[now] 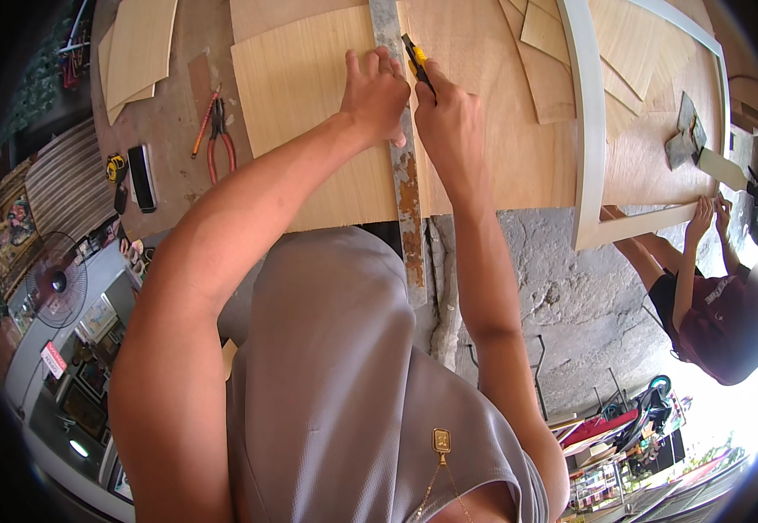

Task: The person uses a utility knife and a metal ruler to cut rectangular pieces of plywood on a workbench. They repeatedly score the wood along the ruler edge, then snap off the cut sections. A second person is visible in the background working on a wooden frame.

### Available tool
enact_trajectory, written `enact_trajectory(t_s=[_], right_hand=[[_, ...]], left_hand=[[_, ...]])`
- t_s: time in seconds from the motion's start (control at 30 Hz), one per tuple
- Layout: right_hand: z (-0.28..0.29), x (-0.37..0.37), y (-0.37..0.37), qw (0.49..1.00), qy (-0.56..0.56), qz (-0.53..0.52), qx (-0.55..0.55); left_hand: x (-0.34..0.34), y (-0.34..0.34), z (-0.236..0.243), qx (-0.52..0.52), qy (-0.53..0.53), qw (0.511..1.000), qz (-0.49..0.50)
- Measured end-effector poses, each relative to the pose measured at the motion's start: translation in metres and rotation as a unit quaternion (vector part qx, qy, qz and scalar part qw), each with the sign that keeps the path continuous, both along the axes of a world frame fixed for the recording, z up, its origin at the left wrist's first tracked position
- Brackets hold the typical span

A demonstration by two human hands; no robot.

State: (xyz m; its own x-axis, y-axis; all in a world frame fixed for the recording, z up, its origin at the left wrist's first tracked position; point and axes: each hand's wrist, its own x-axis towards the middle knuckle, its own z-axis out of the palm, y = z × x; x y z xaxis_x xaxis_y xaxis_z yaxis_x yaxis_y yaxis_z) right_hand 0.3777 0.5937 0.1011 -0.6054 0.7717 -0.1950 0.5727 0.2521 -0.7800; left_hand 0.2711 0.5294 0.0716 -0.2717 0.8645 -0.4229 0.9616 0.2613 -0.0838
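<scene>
- Across the desk point(170, 139), left of centre, lies a thin wood sheet point(305, 96), with a metal ruler point(407, 187) running from far to near along its right side.
- The left hand point(376, 96) is partly open, fingers bent and spread on the ruler, pressing rather than wrapped around it; uneven pressure could let the ruler swivel.
- The right hand point(447, 109) is closed around a yellow-and-black knife point(417, 57), its tip pointing far, just beside the ruler's right edge. Whether the blade touches wood, I cannot tell.
- The left fingers sit near that blade; if the knife rode over the ruler's edge, it could cut them.
- The ruler's near end juts past the desk toward the person's shirt point(331, 296), so a lean forward could knock it askew.
- Its rusty, patchy face may grip unevenly.
- On the right, a co-worker's hands point(703, 213) touch a white frame point(589, 148); a bump there might jolt the desk.
</scene>
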Motion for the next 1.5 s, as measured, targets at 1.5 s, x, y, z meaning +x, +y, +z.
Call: enact_trajectory(t_s=[1.5], right_hand=[[0.022, 0.147, -0.121, 0.993, -0.104, -0.012, -0.050]], left_hand=[[0.002, 0.009, 0.010, -0.044, -0.001, 0.999, -0.003]])
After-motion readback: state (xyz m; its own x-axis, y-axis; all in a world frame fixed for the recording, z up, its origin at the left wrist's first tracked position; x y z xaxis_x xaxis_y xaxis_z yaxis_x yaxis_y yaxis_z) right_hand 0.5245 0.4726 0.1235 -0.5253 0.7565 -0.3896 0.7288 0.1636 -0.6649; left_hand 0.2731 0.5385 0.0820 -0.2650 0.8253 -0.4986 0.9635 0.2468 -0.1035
